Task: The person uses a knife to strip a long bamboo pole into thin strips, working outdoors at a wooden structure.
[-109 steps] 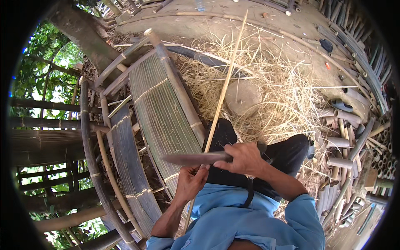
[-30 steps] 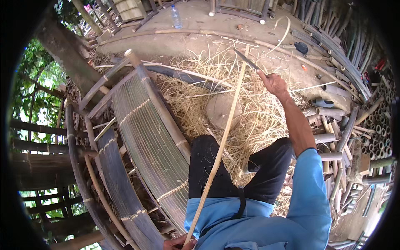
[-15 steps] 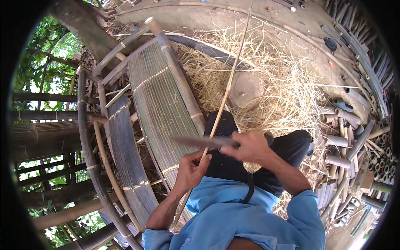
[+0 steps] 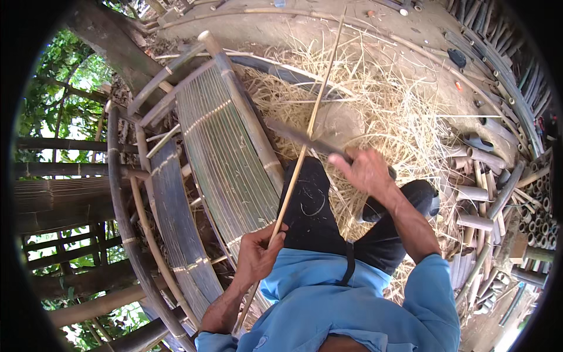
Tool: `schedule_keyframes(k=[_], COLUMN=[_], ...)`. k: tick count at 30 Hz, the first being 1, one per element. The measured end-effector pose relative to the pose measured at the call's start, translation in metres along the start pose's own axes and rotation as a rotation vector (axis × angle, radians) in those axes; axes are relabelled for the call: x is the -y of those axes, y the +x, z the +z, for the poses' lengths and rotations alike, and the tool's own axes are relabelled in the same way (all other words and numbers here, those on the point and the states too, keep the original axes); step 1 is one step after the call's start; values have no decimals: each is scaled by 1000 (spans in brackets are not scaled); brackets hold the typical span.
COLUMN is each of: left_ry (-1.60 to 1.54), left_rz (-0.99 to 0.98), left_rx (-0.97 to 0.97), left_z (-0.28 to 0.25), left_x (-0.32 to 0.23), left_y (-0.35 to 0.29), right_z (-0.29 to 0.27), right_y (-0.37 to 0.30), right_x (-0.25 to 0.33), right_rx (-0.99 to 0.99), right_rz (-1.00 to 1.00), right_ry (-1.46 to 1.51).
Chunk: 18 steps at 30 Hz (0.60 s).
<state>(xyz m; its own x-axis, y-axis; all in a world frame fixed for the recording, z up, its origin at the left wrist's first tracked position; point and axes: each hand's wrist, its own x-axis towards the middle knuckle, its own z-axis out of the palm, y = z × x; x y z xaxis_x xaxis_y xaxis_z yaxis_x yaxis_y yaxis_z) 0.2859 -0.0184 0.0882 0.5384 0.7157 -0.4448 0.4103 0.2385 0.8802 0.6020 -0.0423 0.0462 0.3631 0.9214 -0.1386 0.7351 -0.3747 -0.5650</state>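
Note:
A long, thin bamboo strip (image 4: 297, 167) runs slantwise from beside my left forearm up to the far edge of the view. My left hand (image 4: 260, 251) is closed round its lower part, near my left thigh. In my right hand (image 4: 367, 172) is the handle of a large knife (image 4: 291, 133), mostly hidden by the fingers. The dark blade points left and crosses the strip at about its middle, apparently touching it by a paler node. My thumb lies along the knife's handle end.
A slatted bamboo bench (image 4: 226, 152) stands at my left. Pale shavings (image 4: 399, 132) cover the ground ahead, around a round wooden block (image 4: 339, 126). Cut bamboo tubes (image 4: 472, 193) are piled at the right, and a long pole (image 4: 422, 51) lies beyond the shavings.
My right hand and the knife have moved away from me along the strip, from close to my left hand to its middle. My left hand has come slightly lower, still gripping.

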Motion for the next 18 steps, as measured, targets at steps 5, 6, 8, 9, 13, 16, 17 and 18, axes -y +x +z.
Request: schedule_keyframes(k=[5, 6, 8, 9, 13, 16, 17, 18], left_ry=[102, 55, 84, 123, 133, 128, 167, 206], left_rz=[-66, -96, -62, -42, -75, -70, -57, -39], left_rx=[29, 12, 23, 2, 14, 39, -1, -41], left_z=[11, 14, 4, 4, -1, -2, -9, -13], left_x=[2, 3, 9, 12, 5, 16, 21, 22], left_y=[-15, -20, -12, -19, -34, -40, -50, -55], right_z=[-7, -3, -5, 1, -26, -5, -8, -15], right_y=[-4, 2, 1, -19, 1, -1, -14, -15], right_x=[-15, -27, -6, 1, -20, -30, -13, -4], right_rx=[-7, -142, -83, 16, 9, -128, -31, 62], right_rz=[-264, -171, -115, -244, -222, -60, -198, -334], right_ry=[-245, -232, -190, -220, -241, -221, -281, -347])
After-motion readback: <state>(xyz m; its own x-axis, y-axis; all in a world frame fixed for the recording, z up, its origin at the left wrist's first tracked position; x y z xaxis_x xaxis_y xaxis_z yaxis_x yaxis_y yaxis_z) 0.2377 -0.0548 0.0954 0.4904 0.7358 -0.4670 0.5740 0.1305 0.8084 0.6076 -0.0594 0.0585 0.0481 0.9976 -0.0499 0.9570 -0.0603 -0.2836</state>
